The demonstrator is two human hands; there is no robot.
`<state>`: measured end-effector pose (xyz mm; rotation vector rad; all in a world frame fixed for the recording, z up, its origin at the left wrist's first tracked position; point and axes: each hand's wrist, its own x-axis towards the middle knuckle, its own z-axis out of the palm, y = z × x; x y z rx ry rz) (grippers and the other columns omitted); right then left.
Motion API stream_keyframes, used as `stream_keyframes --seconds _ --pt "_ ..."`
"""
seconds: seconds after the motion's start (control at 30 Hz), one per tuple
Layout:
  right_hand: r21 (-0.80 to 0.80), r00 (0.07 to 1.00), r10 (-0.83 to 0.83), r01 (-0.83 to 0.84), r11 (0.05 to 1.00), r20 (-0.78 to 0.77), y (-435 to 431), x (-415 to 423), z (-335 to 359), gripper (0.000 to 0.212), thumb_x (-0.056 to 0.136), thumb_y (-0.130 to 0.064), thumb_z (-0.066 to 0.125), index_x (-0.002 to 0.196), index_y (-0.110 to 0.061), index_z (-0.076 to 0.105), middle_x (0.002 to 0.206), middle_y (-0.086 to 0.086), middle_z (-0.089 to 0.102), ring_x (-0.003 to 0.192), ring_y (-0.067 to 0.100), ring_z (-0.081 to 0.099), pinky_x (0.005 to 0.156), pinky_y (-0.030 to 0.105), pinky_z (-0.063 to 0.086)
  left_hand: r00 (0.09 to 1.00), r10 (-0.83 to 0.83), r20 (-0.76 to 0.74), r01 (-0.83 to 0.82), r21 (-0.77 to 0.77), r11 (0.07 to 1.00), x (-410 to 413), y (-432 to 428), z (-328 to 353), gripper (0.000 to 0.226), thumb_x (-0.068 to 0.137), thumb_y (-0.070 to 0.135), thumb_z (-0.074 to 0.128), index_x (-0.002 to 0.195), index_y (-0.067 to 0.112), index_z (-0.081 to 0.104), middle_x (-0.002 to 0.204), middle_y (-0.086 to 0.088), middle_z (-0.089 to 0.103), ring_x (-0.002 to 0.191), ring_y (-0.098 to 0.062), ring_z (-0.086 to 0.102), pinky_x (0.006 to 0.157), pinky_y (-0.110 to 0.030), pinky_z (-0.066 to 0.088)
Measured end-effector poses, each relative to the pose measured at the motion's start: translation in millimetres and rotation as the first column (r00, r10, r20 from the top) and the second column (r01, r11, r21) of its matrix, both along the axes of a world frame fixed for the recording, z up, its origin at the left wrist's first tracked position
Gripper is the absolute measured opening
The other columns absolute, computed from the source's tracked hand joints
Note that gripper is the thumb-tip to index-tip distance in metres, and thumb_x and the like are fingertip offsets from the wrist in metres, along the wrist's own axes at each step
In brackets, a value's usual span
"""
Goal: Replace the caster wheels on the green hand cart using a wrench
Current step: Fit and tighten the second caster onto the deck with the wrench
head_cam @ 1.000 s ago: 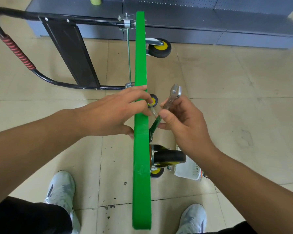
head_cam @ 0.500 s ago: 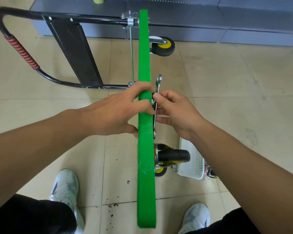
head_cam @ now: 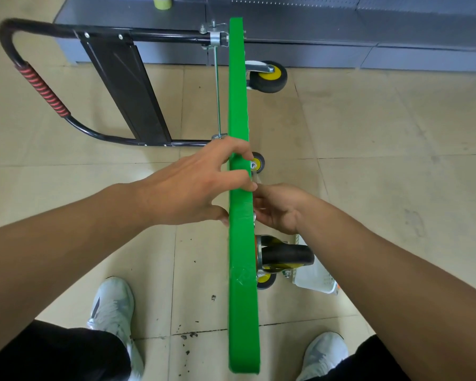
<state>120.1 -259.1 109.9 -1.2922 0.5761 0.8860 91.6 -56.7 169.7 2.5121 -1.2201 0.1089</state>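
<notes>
The green hand cart deck (head_cam: pixel 241 243) stands on its edge on the floor, its underside facing right. My left hand (head_cam: pixel 195 185) grips the deck's top edge, fingers hooked over it. On the underside, my right hand (head_cam: pixel 279 207) is pressed close to the deck with its fingers curled round the wrench (head_cam: pixel 254 219), of which only small metal bits show. A large black caster (head_cam: pixel 286 255) sits just below that hand. A small yellow-hubbed wheel (head_cam: pixel 258 162) is above it, and another caster (head_cam: pixel 270 75) is at the far end.
The cart's black folding handle with its red grip (head_cam: pixel 41 89) lies to the left on the tiled floor. A white perforated basket (head_cam: pixel 315 280) sits behind the near caster. Grey shelving base (head_cam: pixel 368 37) runs along the back. My two shoes flank the deck.
My right hand has dropped from beside the small wheel to lower on the underside, taking the wrench out of sight behind the deck. The left hand keeps its hold.
</notes>
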Motion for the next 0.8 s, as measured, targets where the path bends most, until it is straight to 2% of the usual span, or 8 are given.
stream_keyframes --seconds 0.1,0.17,0.23,0.33,0.4,0.47,0.67,0.8 --pt "0.04 0.996 -0.005 0.008 0.999 -0.088 0 -3 -11 0.018 0.103 -0.023 0.062 0.109 -0.006 0.065 0.113 0.01 0.069 0.114 0.023 0.068 0.09 0.029 0.056 1.0 0.008 -0.002 -0.008 -0.004 1.0 0 0 0 0.059 0.069 0.033 0.09 0.12 0.023 0.063 0.137 -0.008 0.036 0.13 -0.033 0.043 0.1 -0.052 0.05" --pt "0.067 0.991 -0.003 0.012 0.998 -0.135 0 -7 -17 0.025 0.102 -0.022 0.062 0.12 -0.005 0.061 0.117 0.011 0.063 0.101 0.019 0.067 0.069 0.025 0.062 1.0 0.008 -0.002 -0.008 -0.004 1.0 0 0 0 0.059 0.068 0.033 0.09 0.119 0.023 0.062 0.137 -0.009 0.037 0.128 -0.033 0.045 0.1 -0.052 0.05" --pt "0.067 0.987 -0.008 0.019 0.998 -0.16 -3 -8 -21 0.028 0.101 -0.022 0.064 0.122 -0.004 0.058 0.117 0.012 0.06 0.102 0.019 0.064 0.055 0.021 0.06 1.0 0.007 0.003 -0.007 -0.002 1.0 0 1 0 0.059 0.069 0.034 0.09 0.119 0.022 0.062 0.136 -0.008 0.037 0.127 -0.032 0.045 0.1 -0.052 0.05" --pt "0.046 0.988 -0.013 0.02 0.999 -0.157 -9 -7 -20 0.037 0.099 -0.021 0.066 0.13 0.0 0.06 0.119 0.014 0.061 0.126 0.026 0.062 0.061 0.023 0.062 1.0 0.003 0.006 -0.003 -0.007 1.0 0 1 0 0.059 0.069 0.034 0.09 0.119 0.024 0.06 0.136 -0.007 0.037 0.127 -0.031 0.045 0.1 -0.052 0.051" --pt "0.055 0.99 -0.026 0.034 0.998 -0.135 -9 -7 -18 0.045 0.099 -0.02 0.067 0.137 0.003 0.058 0.119 0.014 0.062 0.126 0.025 0.061 0.073 0.028 0.061 1.0 0.001 0.012 -0.001 -0.009 1.0 0 1 0 0.059 0.069 0.034 0.09 0.119 0.023 0.061 0.136 -0.007 0.037 0.127 -0.03 0.045 0.101 -0.051 0.05" --pt "0.05 0.997 -0.036 0.04 0.998 -0.072 -5 -7 -12 0.035 0.101 -0.021 0.065 0.127 0.001 0.063 0.116 0.014 0.066 0.114 0.023 0.065 0.078 0.029 0.06 1.0 -0.004 0.014 0.004 -0.008 1.0 0 1 0 0.06 0.068 0.034 0.09 0.119 0.023 0.061 0.136 -0.008 0.038 0.127 -0.031 0.045 0.101 -0.051 0.05" --pt "-0.055 0.949 -0.098 0.12 0.991 0.3 -11 -1 30 0.019 0.102 -0.029 0.063 0.103 -0.009 0.063 0.08 0.005 0.067 0.069 0.019 0.072 0.066 0.029 0.062 1.0 -0.003 0.021 0.003 0.002 1.0 0 1 0 0.058 0.068 0.033 0.09 0.117 0.022 0.062 0.136 -0.008 0.039 0.127 -0.032 0.044 0.1 -0.051 0.052" --pt "-0.099 0.866 -0.062 0.127 0.987 0.497 -18 -9 51 0.017 0.104 -0.027 0.06 0.102 -0.011 0.057 0.086 0.007 0.063 0.07 0.019 0.068 0.07 0.033 0.063 1.0 -0.014 0.021 0.014 -0.002 1.0 -1 1 0 0.056 0.068 0.033 0.089 0.116 0.022 0.062 0.135 -0.004 0.037 0.129 -0.031 0.043 0.1 -0.049 0.053"
